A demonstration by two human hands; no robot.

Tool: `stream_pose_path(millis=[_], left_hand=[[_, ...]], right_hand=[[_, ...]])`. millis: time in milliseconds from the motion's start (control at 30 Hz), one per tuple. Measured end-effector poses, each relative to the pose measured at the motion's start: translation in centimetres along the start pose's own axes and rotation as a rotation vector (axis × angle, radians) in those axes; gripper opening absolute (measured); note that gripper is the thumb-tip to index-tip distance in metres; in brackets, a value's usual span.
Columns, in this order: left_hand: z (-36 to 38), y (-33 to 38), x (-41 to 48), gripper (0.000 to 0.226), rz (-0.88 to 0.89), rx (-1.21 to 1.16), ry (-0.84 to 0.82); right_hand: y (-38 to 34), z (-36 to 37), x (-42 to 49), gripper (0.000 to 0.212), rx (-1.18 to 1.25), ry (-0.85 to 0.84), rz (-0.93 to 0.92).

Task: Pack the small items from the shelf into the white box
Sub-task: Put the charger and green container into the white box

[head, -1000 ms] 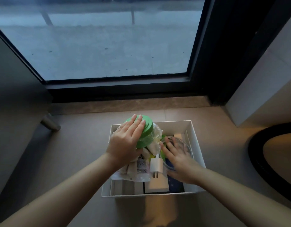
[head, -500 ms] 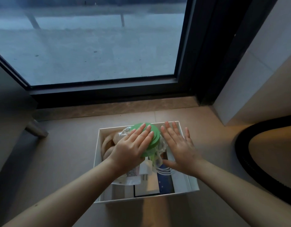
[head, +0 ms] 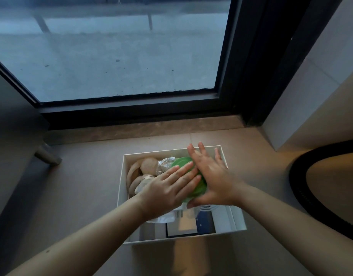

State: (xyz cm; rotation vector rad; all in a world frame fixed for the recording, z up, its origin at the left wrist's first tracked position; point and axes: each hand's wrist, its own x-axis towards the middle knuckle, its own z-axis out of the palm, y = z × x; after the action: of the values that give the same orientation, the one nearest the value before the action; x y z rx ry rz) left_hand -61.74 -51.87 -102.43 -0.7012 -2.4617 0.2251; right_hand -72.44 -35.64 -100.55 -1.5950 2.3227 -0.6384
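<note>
Beyond everything else, a big window (head: 119, 48) in a dark frame, filling the upper part of the view, grey ground outside. Below it, a tan tiled floor (head: 88, 196), with a stone-coloured sill strip along the frame. Far right, a black curved rim (head: 297, 188) around a warm brown surface, cut off by the edge. On the floor at centre, the white box (head: 120, 188), open-topped, long side running away from the viewer, already crowded. Over the box, two bare forearms reaching in from below. Left hand (head: 167, 188) flat, fingers stretched and together, palm down on the green lid (head: 199, 189), grasping nothing. Right hand (head: 213, 180) likewise spread flat, pressed on the same lid from the right, fingertips reaching the far wall of the box, thumb low near the front; no grip closed on anything. Green lid round, mostly covered by both hands, sitting high in the middle of the box. Left of it, a crinkled foil-wrapped lump (head: 163, 166) touching the lid. Further left, beige rounded pieces (head: 143, 168) against the left wall, nature unclear. Nearer the viewer, a white plug adapter (head: 180, 213) and crumpled white wrapping (head: 165, 219) partly under the left wrist, and a flat dark-blue item (head: 205, 223) at the bottom.
</note>
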Motion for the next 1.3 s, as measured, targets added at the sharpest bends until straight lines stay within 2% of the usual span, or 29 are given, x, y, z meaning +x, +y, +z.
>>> stream_pose_path(millis=[133,367,667,900,1100,1233,1300], left_hand=[[0.4,0.1,-0.6,0.055,0.035,0.007,0.006],[0.8,0.0,-1.3,0.056,0.057,0.03,-0.015],[0.7,-0.2,-1.8,0.06,0.026,0.078,-0.103],[-0.3,-0.8,-2.4,0.067,-0.105,0.082,-0.255],[-0.7,-0.9,-3.0,0.06,-0.201,0.043,-0.296],[-1.1,-0.9,-3.6,0.046,-0.248,0.019,-0.286],[-1.2,-0.9,-3.9,0.047,-0.259,0.018,-0.291]], right_hand=[[-0.4,0.6,0.1,0.118,0.053,0.014,0.002],[-0.9,1.0,0.4,0.121,0.067,0.05,0.009],[-0.2,1.3,0.0,0.105,-0.089,0.134,0.012],[1.6,1.6,-0.7,0.093,-0.344,0.014,0.116],[2.3,2.7,-0.2,0.092,-0.48,-0.056,0.182],[2.9,3.6,0.2,0.092,-0.561,-0.108,0.216],[3.2,4.0,0.1,0.092,-0.599,-0.133,0.234]])
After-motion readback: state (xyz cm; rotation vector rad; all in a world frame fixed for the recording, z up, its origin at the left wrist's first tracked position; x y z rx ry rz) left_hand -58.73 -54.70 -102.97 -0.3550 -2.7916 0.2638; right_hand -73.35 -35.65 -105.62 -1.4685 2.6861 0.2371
